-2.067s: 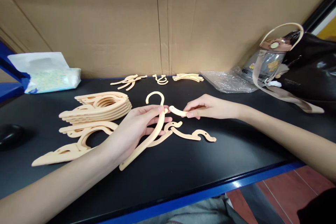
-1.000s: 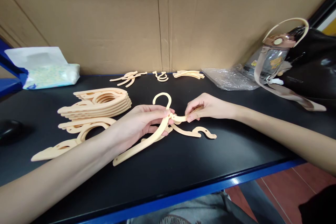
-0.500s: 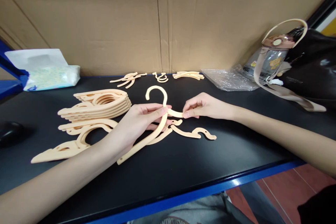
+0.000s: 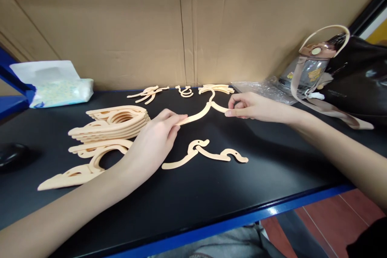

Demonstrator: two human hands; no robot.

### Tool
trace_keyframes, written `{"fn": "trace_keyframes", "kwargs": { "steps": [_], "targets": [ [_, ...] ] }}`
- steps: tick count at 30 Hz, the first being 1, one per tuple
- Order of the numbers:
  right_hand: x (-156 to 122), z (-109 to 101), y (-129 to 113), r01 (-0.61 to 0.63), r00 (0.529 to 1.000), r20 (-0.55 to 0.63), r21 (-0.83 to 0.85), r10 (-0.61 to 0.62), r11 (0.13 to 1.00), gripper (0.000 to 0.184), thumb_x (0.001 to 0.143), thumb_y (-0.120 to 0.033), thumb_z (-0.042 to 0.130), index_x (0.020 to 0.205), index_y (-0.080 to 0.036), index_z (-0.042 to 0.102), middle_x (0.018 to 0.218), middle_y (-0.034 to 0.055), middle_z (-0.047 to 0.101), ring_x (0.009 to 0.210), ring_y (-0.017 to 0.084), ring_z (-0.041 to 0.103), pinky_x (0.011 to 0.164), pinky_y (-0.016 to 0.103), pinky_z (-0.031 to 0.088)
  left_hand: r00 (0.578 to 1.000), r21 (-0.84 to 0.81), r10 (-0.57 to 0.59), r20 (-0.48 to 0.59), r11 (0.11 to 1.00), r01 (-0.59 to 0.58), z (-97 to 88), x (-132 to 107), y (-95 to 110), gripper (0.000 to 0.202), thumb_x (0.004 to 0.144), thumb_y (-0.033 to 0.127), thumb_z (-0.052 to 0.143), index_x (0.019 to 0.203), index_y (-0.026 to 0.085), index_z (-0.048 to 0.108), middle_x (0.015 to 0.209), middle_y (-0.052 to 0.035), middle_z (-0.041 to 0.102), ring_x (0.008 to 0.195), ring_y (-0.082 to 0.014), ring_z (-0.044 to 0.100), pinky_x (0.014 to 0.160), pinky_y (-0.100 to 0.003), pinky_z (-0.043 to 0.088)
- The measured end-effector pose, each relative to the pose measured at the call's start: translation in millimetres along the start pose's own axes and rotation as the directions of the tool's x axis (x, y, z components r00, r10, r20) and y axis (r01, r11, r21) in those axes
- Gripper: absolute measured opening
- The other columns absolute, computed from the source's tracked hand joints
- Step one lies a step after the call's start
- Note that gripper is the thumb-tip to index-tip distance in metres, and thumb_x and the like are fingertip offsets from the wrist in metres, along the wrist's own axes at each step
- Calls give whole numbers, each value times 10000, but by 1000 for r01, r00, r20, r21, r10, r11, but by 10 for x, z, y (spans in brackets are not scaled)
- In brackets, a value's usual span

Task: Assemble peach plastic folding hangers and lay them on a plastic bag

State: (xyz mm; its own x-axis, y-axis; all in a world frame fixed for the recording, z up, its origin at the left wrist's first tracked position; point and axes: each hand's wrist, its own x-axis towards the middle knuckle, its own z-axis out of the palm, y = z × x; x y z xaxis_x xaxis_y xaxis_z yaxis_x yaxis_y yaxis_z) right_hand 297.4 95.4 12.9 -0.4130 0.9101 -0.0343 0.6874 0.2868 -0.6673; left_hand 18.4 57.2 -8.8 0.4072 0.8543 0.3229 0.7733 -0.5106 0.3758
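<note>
My left hand (image 4: 154,141) pinches the left arm of a thin peach-coloured hanger piece (image 4: 199,113). My right hand (image 4: 246,107) pinches its right arm. Held between both hands, the piece reaches toward the far middle of the black table (image 4: 211,193), and its top lies close to a small pile of flat curved pieces (image 4: 216,88). Two loose curved pieces (image 4: 205,154) lie crossed on the table in front of my hands. A stack of peach hanger plates (image 4: 115,121) sits just left of my left hand, with more plates (image 4: 87,161) spread nearer me.
Small peach parts (image 4: 148,93) and a hook part (image 4: 185,92) lie along the cardboard wall (image 4: 181,24). A wipes pack (image 4: 54,86) sits far left, a dark mouse (image 4: 12,155) at the left edge. Clear plastic (image 4: 260,90), a strapped water bottle (image 4: 311,70) and a black bag (image 4: 359,80) fill the right.
Both hands have carried the joined hanger piece away from me toward the far pile of parts. My right hand moved up and right. The two crossed pieces stayed put.
</note>
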Motion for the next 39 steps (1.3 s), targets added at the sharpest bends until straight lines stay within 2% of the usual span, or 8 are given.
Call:
{"fn": "trace_keyframes", "kwargs": {
  "steps": [3, 7, 12, 18, 23, 29, 34, 39],
  "targets": [
    [-7, 27, 26, -8, 1000, -5, -111, 8, 994, 352, 816, -518, 600, 752, -183, 511, 625, -27, 497, 562, 100, 419, 523, 252, 280, 1000, 92, 28, 11, 995, -29, 41, 3, -19, 353, 943, 259, 347, 1146, 213, 631, 1079, -68, 582, 918, -233, 621, 814, -329, 470],
    [5, 54, 68, -36, 998, -63, -267, 20, 963, 381, 842, -537, 548, 717, -189, 454, 675, -17, 493, 604, 117, 414, 552, 268, 292, 998, 56, 43, 39, 997, -46, 83, 38, -33, 331, 946, 229, 333, 1129, 208, 608, 1088, -63, 586, 919, -225, 627, 816, -331, 472],
    [13, 36, 105, -70, 996, -81, -304, 48, 950, 402, 845, -564, 529, 719, -195, 432, 682, -17, 481, 611, 125, 402, 563, 279, 287, 997, 45, 58, 54, 997, -60, 110, 56, -31, 331, 935, 172, 326, 1135, 198, 589, 1119, -70, 596, 955, -230, 618, 837, -344, 464],
    [23, 18, 147, -112, 994, -52, -325, 101, 939, 402, 845, -570, 518, 721, -193, 453, 705, -1, 505, 628, 135, 420, 567, 285, 291, 991, 207, 107, 76, 971, -120, 88, 1, 56, 327, 937, 166, 326, 1145, 163, 578, 1064, -96, 648, 993, -280, 568, 863, -418, 436],
    [23, -75, 174, -160, 986, -20, -422, 167, 893, 424, 817, -599, 522, 706, -189, 524, 681, 7, 541, 627, 148, 457, 564, 283, 300, 985, 101, 133, 108, 984, -144, 72, -63, 170, 336, 967, 215, 314, 1181, 153, 566, 1125, -88, 647, 1032, -251, 557, 907, -415, 433],
    [-10, -226, 105, -220, 969, -43, -602, 244, 767, 404, 801, -570, 541, 662, -193, 582, 663, 2, 596, 618, 157, 518, 557, 278, 315, 945, -2, 259, 200, 965, -264, -5, -143, 254, 360, 978, 323, 378, 1304, 197, 466, 1308, -37, 554, 1147, -187, 537, 960, -315, 449],
    [-31, -256, 109, -245, 964, -90, -670, 251, 701, 351, 816, -526, 552, 708, -199, 623, 708, 8, 637, 648, 168, 560, 562, 274, 335, 942, 312, 287, 173, 891, -328, -23, -241, 260, 385, 893, 356, 533, 1230, 169, 521, 1178, -86, 598, 957, -258, 619, 759, -396, 533],
    [-80, -148, 32, -216, 975, -200, -765, 96, 606, 242, 851, -406, 577, 897, -180, 649, 823, 52, 679, 742, 220, 620, 594, 295, 384, 931, 442, 242, 272, 828, -344, -22, -255, 250, 251, 880, 131, 490, 1105, 160, 597, 929, -56, 648, 791, -221, 649, 577, -318, 511]
  ]
}}
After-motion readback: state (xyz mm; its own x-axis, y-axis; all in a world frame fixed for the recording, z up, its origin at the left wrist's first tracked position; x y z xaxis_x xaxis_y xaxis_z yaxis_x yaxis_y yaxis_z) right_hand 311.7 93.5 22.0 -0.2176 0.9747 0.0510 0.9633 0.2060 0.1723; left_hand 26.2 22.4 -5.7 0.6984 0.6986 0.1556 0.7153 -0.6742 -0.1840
